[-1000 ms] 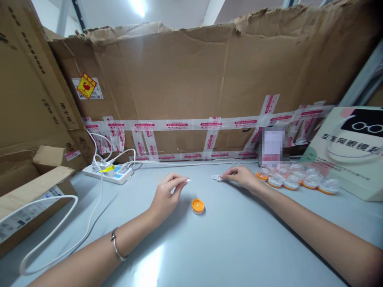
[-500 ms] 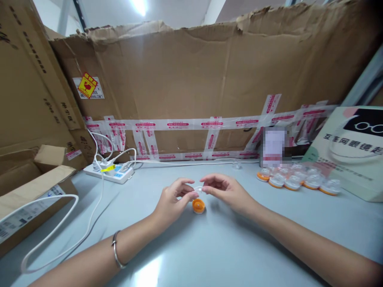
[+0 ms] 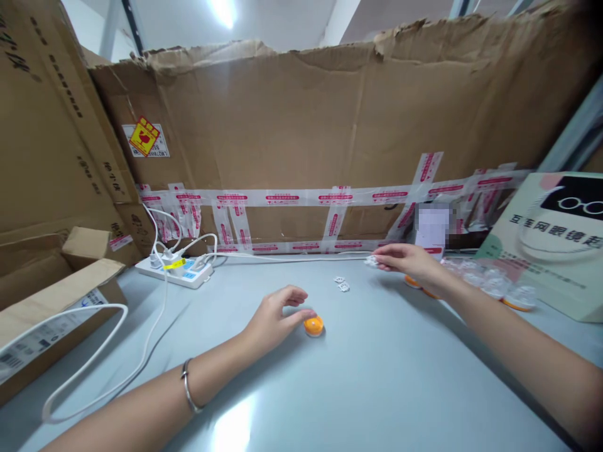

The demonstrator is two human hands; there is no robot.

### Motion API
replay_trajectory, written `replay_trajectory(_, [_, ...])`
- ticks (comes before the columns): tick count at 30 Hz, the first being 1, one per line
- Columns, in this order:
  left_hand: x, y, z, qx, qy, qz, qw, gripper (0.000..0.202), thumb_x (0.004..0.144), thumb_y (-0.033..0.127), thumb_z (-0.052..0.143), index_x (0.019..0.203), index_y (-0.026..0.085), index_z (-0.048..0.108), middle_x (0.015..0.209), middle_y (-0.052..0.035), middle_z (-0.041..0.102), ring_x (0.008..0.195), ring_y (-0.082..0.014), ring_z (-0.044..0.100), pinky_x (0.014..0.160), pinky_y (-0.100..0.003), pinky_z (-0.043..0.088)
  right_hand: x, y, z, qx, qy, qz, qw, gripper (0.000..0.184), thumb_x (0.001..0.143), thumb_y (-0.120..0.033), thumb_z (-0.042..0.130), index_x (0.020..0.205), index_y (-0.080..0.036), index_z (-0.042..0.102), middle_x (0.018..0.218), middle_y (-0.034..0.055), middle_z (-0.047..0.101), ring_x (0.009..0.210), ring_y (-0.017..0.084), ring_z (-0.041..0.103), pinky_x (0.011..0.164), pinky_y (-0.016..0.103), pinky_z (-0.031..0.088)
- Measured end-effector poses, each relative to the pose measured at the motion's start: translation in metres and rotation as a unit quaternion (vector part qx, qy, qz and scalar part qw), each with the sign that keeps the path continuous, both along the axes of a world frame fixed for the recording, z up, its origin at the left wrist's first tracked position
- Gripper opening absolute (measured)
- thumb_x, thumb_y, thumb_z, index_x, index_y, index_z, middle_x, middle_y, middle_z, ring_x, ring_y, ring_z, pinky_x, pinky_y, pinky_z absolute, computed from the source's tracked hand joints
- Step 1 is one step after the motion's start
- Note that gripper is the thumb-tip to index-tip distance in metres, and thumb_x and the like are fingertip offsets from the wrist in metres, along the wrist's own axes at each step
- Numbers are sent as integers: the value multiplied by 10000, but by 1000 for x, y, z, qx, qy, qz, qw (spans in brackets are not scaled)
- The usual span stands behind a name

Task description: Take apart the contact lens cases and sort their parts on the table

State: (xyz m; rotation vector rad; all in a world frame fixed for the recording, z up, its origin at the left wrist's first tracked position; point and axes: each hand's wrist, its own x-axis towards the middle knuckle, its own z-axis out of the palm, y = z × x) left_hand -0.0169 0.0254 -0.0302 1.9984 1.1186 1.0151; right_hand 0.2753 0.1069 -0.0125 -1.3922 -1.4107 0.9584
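In the head view, my left hand (image 3: 277, 318) is open, with its thumb tip at the edge of a small round orange-and-white piece (image 3: 313, 326) on the table. Whether the thumb touches it, I cannot tell. My right hand (image 3: 409, 261) reaches to the back right, fingers and thumb closed on a small clear-and-white plastic piece (image 3: 371, 261) at the table's surface. Between the hands, two small white plastic parts (image 3: 342, 284) lie close together.
Several clear-topped orange-based pieces (image 3: 518, 297) stand at the right, partly behind my right forearm, by a pale green printed bag (image 3: 549, 251). A power strip (image 3: 188, 274) with white cables sits at the back left, near an open cardboard box (image 3: 56, 301). Large cardboard (image 3: 282, 125) walls the back.
My right hand has moved away from my left, to the back right, onto the clear piece there. My left hand has opened slightly and holds nothing. Two white parts now show on the table.
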Motion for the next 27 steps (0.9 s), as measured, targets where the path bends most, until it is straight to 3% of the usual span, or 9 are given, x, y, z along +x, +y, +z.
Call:
replay_trajectory(4, [-2, 2, -3, 6, 89, -12, 996, 314, 679, 330, 695, 928, 169, 593, 934, -65, 646, 851, -201, 609, 754, -329, 495, 37, 18, -19, -59, -62, 25, 996, 141, 517, -238, 725, 577, -139, 645, 481, 44, 597, 451, 123, 506, 479, 274, 400])
replay_trajectory(8, [-2, 1, -4, 7, 102, -28, 994, 387, 655, 356, 714, 965, 167, 579, 965, -68, 626, 865, -200, 592, 771, -330, 476, 32, 15, -27, -81, -105, 59, 989, 137, 528, -242, 705, 565, -128, 639, 467, 48, 602, 448, 125, 510, 475, 263, 384])
replay_trajectory(13, [-3, 1, -3, -11, 125, -43, 991, 504, 612, 434, 729, 1004, 165, 563, 993, -70, 599, 905, -206, 559, 814, -334, 446, 25, 12, -24, -78, -164, 53, 982, 117, 540, -234, 683, 575, -143, 618, 434, 18, 582, 439, 127, 515, 487, 254, 383])
replay_trajectory(17, [-5, 2, -2, -15, 148, -62, 987, 577, 551, 433, 765, 1027, 176, 563, 1011, -71, 570, 936, -215, 527, 848, -342, 427, 20, 8, -10, -44, -225, 9, 973, 132, 539, -263, 695, 556, -164, 610, 424, 1, 554, 437, 130, 496, 473, 250, 343])
replay_trajectory(20, [-7, 3, -3, -24, 151, -70, 986, 497, 562, 395, 762, 982, 189, 593, 995, -65, 552, 916, -206, 520, 832, -331, 434, -5, -9, 5, 16, -253, 21, 967, 194, 624, -372, 649, 628, -179, 623, 535, 5, 584, 517, 136, 522, 516, 249, 367])
replay_trajectory(22, [-6, 5, -3, -25, 145, -66, 987, 406, 592, 363, 744, 934, 186, 613, 966, -59, 552, 875, -190, 526, 809, -314, 439, -32, -27, 9, 45, -244, 108, 963, 273, 689, -446, 586, 714, -179, 631, 634, 19, 600, 579, 139, 532, 543, 247, 389])
replay_trajectory(24, [-6, 6, -5, -20, 138, -61, 988, 320, 631, 341, 714, 891, 178, 624, 931, -55, 559, 838, -177, 532, 781, -296, 441, -62, -47, 6, 43, -211, 194, 957, 331, 684, -482, 591, 792, -171, 623, 674, 20, 588, 603, 136, 522, 556, 244, 406])
replay_trajectory(27, [-5, 7, -8, 1, 130, -69, 989, 278, 659, 333, 684, 874, 166, 627, 909, -56, 567, 837, -179, 538, 768, -287, 438, -95, -69, -8, 73, -220, 242, 942, 404, 612, -470, 678, 867, -167, 595, 742, 20, 573, 642, 133, 507, 590, 247, 420])
